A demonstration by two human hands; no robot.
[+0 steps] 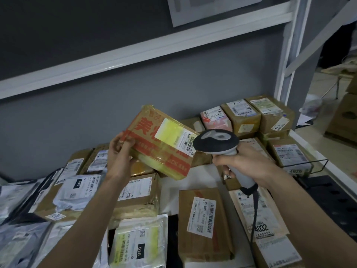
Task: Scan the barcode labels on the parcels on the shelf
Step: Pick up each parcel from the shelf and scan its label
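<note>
Left hand (120, 151) grips the near-left corner of a brown cardboard parcel (162, 140), fingers curled over its edge, holding it tilted in the air above the shelf (170, 192). Parcel is wrapped in clear, yellowish tape with red printed bands and large red characters on its upper face. White shipping label (178, 135) sits on that face; its left part is washed out by glare, unreadable, while small barcodes show at its right end.

Right hand (245, 161) is wrapped around the grey handle of a barcode scanner (222, 149), dark rounded head aimed at the label's right end, just beside the parcel. Whether the head touches the carton can't be made out. Dark cable (254, 215) hangs from the handle base.

Below: shelf crowded with other parcels, including a carton with a white label (203, 215) marked "J6-506" and a plastic mailer (139, 244) marked "010".
</note>
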